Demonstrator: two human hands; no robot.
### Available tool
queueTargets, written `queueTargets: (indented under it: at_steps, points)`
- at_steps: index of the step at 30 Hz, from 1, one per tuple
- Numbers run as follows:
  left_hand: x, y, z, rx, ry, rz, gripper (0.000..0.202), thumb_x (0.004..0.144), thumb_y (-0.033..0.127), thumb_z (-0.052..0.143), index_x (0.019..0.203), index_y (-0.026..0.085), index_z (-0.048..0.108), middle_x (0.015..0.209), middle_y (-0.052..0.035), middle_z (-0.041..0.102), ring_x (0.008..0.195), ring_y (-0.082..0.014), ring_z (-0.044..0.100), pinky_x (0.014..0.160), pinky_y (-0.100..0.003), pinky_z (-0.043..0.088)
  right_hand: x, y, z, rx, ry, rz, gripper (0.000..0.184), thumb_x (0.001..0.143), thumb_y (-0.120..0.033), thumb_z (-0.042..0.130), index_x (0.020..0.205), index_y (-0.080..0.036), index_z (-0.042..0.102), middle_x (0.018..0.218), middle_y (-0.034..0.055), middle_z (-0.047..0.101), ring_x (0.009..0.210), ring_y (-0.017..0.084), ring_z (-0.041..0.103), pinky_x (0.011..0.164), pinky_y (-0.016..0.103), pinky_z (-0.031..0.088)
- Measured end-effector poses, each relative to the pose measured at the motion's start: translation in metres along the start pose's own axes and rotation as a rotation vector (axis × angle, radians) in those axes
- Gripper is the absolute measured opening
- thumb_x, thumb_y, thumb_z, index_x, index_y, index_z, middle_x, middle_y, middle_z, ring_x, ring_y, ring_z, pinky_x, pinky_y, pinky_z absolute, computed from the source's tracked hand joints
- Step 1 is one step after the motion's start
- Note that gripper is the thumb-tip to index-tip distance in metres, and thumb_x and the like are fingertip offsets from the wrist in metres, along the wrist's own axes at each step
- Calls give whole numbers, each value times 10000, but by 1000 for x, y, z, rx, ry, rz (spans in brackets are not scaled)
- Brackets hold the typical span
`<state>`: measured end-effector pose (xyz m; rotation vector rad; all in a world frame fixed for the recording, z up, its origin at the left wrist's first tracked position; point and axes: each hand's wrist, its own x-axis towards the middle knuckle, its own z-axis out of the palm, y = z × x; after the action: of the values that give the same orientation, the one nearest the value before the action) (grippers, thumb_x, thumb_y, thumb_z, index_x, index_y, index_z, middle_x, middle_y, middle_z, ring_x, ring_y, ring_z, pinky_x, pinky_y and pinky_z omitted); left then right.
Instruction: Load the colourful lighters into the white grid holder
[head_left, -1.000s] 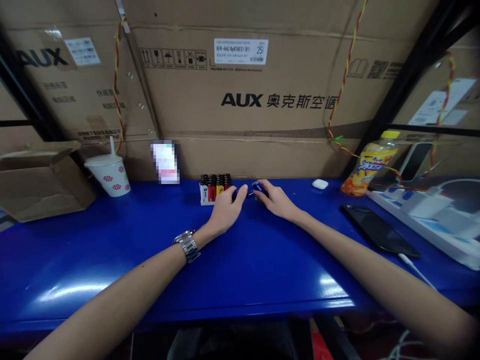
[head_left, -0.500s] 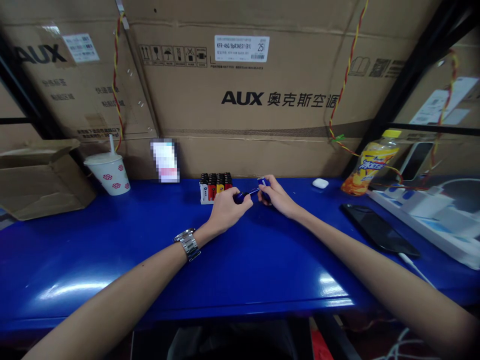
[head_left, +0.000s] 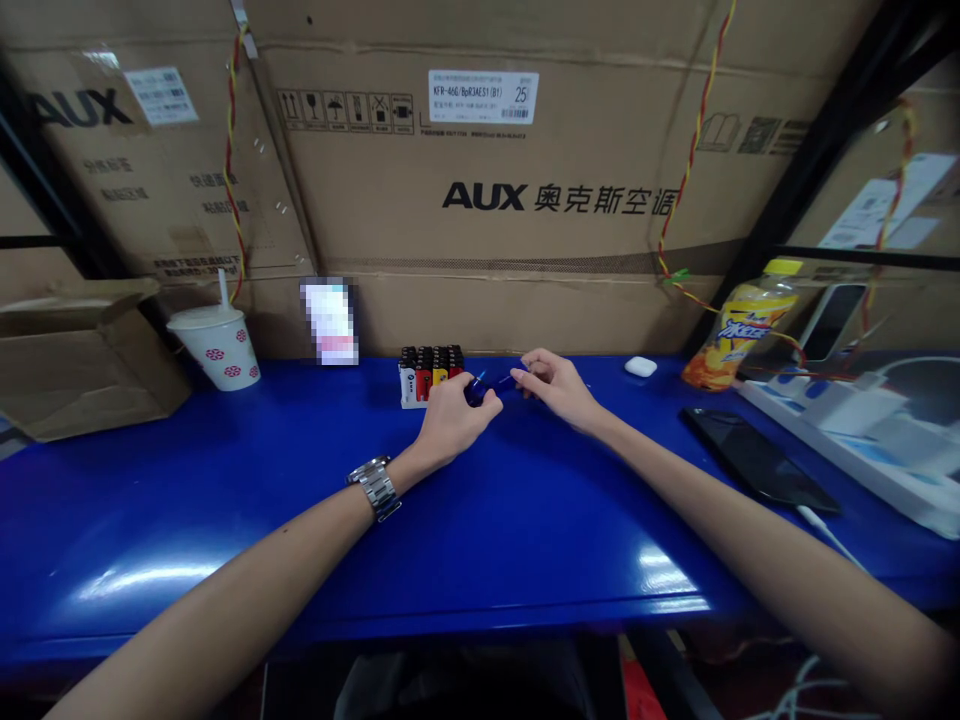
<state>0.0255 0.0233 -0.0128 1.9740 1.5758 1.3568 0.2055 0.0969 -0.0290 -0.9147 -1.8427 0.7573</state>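
My left hand, with a silver watch at its wrist, is closed around a small dark blue object whose kind I cannot make out. From the right, my right hand pinches a slim blue piece lying in line with it. Whether the two pieces are joined is too small to tell. Both hands are just above the blue table. Right behind my left hand stands a clear tray of lighters in white, red, yellow and dark colours, partly hidden by my fingers.
A paper cup with a straw, a phone and a paper bag stand at left. To the right are an earphone case, a drink bottle, a black phone and a power strip. Cartons line the back.
The blue piece with a pale mark, earlier upright in my right fingers, no longer shows there. My right fingers now pinch a slim blue piece near my left hand, which has barely moved.
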Motion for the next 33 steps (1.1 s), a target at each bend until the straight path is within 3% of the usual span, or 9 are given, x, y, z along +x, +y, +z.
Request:
queueTargets:
  at_steps: [6, 9, 14, 17, 19, 23, 29, 33]
  points:
    - [1, -2, 1, -2, 20, -16, 250, 712, 307, 558, 546, 203, 401, 513, 35, 436, 503, -115, 411, 499, -267, 282, -4, 0, -6, -391, -238, -88, 145, 729, -292, 587, 777, -208, 478, 625, -28, 571, 545, 124, 506, 533, 251, 367]
    - [0, -2, 1, -4, 17, -14, 250, 714, 308, 558, 549, 202, 402, 513, 39, 425, 507, -114, 405, 500, -265, 277, -6, -6, -5, -657, -294, -95, 148, 686, -220, 572, 812, -211, 496, 660, -14, 600, 574, 140, 536, 551, 255, 368]
    - [0, -4, 1, -15, 24, 12, 261, 736, 339, 567, 574, 198, 418, 543, 37, 459, 538, -119, 437, 529, -262, 302, -11, -19, 3, -1008, -347, -30, 262, 836, -338, 472, 1051, -212, 554, 965, 121, 683, 786, 276, 655, 591, 323, 405]
    - [0, -4, 1, -10, 37, 9, 220, 729, 286, 570, 606, 202, 408, 561, 37, 480, 550, -122, 457, 542, -258, 317, -12, -21, 6, -1085, -362, -19, 383, 911, -464, 378, 1165, -215, 518, 1011, 154, 681, 814, 327, 668, 593, 358, 423]
    - [1, -5, 2, 5, 50, 7, 200, 723, 248, 563, 620, 205, 397, 566, 37, 481, 554, -123, 461, 549, -258, 320, -12, -20, 6, -1094, -378, -47, 409, 931, -495, 345, 1158, -202, 517, 1001, 164, 680, 800, 326, 671, 587, 356, 421]
    - [2, -6, 3, 18, 59, 8, 207, 736, 246, 557, 627, 207, 386, 560, 40, 467, 547, -121, 451, 549, -258, 313, -9, -13, 1, -1015, -371, -113, 313, 960, -400, 341, 1046, -166, 529, 887, 152, 681, 741, 265, 661, 589, 315, 394]
    - [2, -6, 2, 19, 62, 8, 194, 740, 232, 561, 634, 203, 400, 573, 38, 487, 555, -119, 465, 558, -253, 324, -4, -4, -6, -691, -178, -101, 168, 873, -356, 468, 905, -192, 485, 617, 11, 602, 547, 162, 547, 549, 269, 363]
    - [2, -5, 2, 32, 49, 8, 197, 735, 216, 565, 627, 203, 401, 575, 33, 491, 552, -119, 463, 559, -255, 329, -3, -8, -3, -349, -49, 1, 41, 779, -217, 456, 816, -205, 467, 623, 8, 630, 544, 149, 586, 568, 261, 424]
